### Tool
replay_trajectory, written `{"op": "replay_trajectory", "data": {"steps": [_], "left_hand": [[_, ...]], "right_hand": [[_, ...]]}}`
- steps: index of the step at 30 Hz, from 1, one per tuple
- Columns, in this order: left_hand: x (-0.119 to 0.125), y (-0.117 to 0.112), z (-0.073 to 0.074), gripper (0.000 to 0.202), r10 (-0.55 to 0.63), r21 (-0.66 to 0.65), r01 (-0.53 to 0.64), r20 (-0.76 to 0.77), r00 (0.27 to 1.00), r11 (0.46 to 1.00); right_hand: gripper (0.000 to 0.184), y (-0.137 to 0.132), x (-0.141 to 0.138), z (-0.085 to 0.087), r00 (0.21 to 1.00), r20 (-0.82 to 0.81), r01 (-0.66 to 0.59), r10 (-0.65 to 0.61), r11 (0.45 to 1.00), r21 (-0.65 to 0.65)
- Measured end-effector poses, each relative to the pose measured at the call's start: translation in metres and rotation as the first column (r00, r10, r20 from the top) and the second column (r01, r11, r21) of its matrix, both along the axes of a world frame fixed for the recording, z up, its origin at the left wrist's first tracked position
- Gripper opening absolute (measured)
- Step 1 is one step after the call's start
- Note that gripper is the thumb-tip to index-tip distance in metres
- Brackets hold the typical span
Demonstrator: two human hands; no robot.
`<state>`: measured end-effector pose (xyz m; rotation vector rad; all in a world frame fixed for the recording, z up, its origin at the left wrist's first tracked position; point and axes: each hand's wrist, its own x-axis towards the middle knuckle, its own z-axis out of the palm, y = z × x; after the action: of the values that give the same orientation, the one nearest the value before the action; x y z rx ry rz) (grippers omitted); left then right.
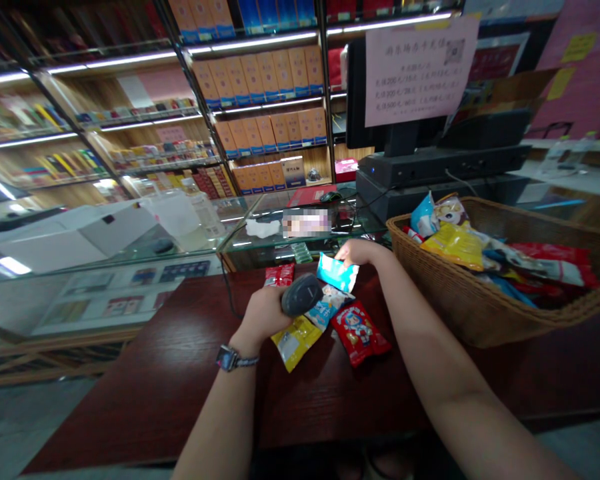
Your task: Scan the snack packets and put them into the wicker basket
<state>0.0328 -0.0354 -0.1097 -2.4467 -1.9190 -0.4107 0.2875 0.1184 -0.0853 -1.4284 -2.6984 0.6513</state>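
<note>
My left hand (261,315) is closed round a dark grey barcode scanner (302,294), held over the dark wooden counter (180,373). A watch sits on that wrist. My right hand (359,253) pinches a light blue snack packet (336,272) just beyond the scanner's head. Below them lie a yellow packet (295,341), a pale blue packet (327,305) and a red packet (359,331). Another red packet (279,274) lies further back.
A wicker basket (460,293) full of snack packets stands at the right. Behind it are a black till base (445,167) and a monitor with a paper notice (415,67). A glass display counter (190,247) and shelves of boxes fill the left and back.
</note>
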Motion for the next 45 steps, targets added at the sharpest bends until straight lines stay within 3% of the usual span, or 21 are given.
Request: {"op": "replay_trajectory", "data": {"steps": [8, 15, 20, 32, 37, 40, 42, 43, 45], "left_hand": [[-0.001, 0.002, -0.001, 0.023, 0.067, -0.013, -0.068, -0.035, 0.997, 0.998], [-0.001, 0.002, -0.001, 0.027, 0.063, -0.006, -0.063, -0.018, 0.998, 0.998], [0.0, 0.0, 0.001, 0.028, 0.026, -0.017, -0.026, 0.001, 1.0, 1.0], [0.0, 0.0, 0.0, 0.024, 0.068, -0.015, -0.068, -0.033, 0.997, 0.998], [0.0, 0.0, 0.0, 0.033, 0.096, 0.011, -0.096, -0.007, 0.995, 0.995], [-0.001, 0.001, 0.001, 0.031, 0.099, 0.027, -0.099, 0.006, 0.995, 0.995], [-0.002, 0.001, 0.001, 0.03, 0.097, 0.032, -0.097, 0.011, 0.995, 0.995], [-0.002, 0.001, 0.001, 0.03, 0.095, 0.033, -0.095, 0.013, 0.995, 0.995], [-0.001, 0.001, 0.001, 0.029, 0.093, 0.036, -0.093, 0.015, 0.996, 0.995]], "right_hand": [[0.034, -0.001, 0.001, -0.002, 0.989, 0.003, 0.149, -0.149, 0.984, -0.097], [0.045, -0.001, 0.001, -0.001, 0.98, -0.002, 0.198, -0.199, 0.976, -0.095], [0.045, 0.003, 0.005, -0.003, 0.973, -0.082, 0.215, -0.215, 0.977, -0.009], [0.044, 0.009, 0.01, -0.01, 0.961, -0.148, 0.241, -0.235, 0.97, 0.025], [0.037, 0.002, 0.012, 0.004, 0.943, -0.224, 0.272, -0.244, 0.957, 0.104], [0.035, -0.013, 0.016, 0.025, 0.876, -0.424, 0.346, -0.229, 0.911, 0.223], [0.032, -0.027, 0.02, 0.043, 0.799, -0.572, 0.431, -0.186, 0.84, 0.329], [0.031, -0.035, 0.023, 0.052, 0.754, -0.635, 0.496, -0.167, 0.778, 0.385], [0.033, -0.051, 0.032, 0.069, 0.652, -0.742, 0.664, -0.154, 0.588, 0.462]]}}
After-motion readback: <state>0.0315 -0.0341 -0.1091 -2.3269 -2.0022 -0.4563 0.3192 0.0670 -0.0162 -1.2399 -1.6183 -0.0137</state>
